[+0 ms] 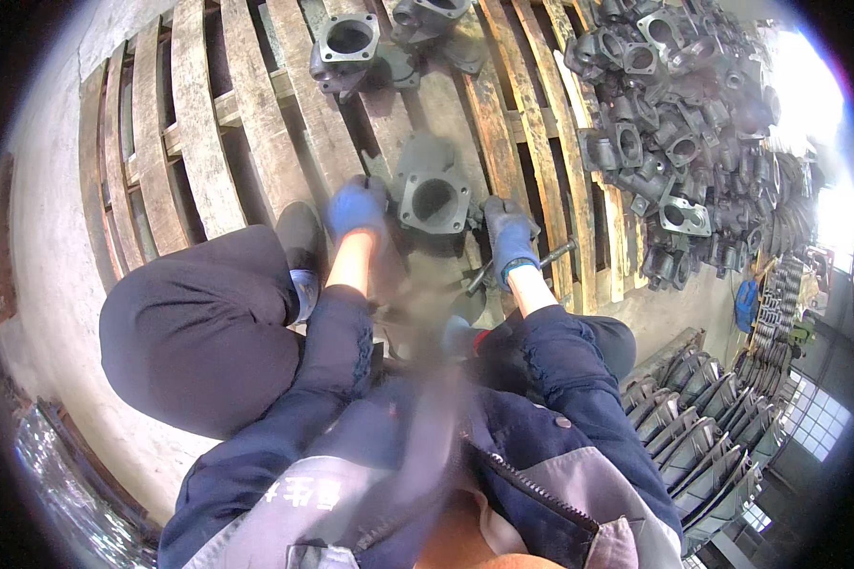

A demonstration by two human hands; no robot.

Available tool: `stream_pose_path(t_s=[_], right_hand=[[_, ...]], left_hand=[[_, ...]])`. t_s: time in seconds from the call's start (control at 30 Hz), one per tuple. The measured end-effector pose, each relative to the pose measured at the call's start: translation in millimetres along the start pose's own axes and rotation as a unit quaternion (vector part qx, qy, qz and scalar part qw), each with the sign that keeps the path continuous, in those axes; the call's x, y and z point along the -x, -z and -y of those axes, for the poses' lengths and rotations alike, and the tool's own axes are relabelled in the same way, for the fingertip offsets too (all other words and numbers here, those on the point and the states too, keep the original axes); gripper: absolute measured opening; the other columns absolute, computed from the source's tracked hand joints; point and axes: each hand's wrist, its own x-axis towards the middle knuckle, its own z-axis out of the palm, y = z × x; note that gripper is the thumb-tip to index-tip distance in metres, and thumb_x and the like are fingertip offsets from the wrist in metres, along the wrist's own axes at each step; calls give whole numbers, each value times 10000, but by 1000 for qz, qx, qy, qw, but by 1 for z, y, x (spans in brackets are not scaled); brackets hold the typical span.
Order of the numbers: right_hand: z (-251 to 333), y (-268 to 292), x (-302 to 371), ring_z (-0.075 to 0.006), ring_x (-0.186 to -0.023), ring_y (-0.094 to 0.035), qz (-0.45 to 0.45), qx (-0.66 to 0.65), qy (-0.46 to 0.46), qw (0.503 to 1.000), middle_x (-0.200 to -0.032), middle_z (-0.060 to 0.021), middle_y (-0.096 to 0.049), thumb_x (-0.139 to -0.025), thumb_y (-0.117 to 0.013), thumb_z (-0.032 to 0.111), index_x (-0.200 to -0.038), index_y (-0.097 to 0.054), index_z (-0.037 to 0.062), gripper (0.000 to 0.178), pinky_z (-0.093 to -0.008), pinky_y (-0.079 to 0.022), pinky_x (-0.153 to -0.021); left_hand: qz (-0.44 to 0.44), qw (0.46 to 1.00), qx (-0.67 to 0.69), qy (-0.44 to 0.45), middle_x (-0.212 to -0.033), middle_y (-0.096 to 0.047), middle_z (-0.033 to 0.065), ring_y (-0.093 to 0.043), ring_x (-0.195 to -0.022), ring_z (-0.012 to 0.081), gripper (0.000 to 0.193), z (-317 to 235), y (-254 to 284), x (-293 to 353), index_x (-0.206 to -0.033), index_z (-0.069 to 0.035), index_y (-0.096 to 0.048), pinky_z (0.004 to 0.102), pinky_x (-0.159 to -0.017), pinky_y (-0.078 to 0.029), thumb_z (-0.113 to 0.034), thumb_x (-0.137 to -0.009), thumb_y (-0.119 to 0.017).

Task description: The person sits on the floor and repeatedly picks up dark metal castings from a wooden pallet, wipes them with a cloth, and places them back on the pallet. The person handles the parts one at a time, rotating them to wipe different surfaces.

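A grey metal casting (455, 204) stands on the wooden pallet in front of me, its square flange with a large round bore and corner holes facing up. My left hand (356, 211), in a blue glove with dark fingertips, is closed close beside its left side; what the fingers hold is hidden. On the casting's right side my right hand (510, 232), also blue-gloved, is curled closed, its grip hidden. A dark metal rod (555, 253) with a thicker end crosses beneath the right wrist; I cannot tell whether it is held.
Gaps run between the slats of the pallet (199, 142). Farther off on it stand more flanged castings (370, 45). A large heap of similar castings (678, 204) rises at the right. Stacked ribbed metal parts (697, 408) lie at lower right. My bent knee (199, 332) is at the left.
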Motion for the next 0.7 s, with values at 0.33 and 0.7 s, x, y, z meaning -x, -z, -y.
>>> stream_pose_path(t_s=[0.33,0.7], right_hand=[[-31,-97,-43,-282,-872,-620,-17,-378,-107,919,-980,-135,-687,-917,-534,257,-1038,-673,27,294,-393,-488,-797],[-24,-114,-45,-195,-953,-555,96,-387,-110,910,-1097,-119,-643,-1019,-384,311,-1227,-583,27,404,-363,-450,-883]], left_hand=[[186,951,-248,5,-1242,-635,167,-611,-1163,338,461,-36,-13,-72,-1178,-88,-686,439,-955,-495,-417,-864,-610],[241,956,-166,-17,-1025,-720,133,-677,-909,316,391,23,-19,-97,-1040,-66,-720,402,-796,-524,-405,-898,-586]])
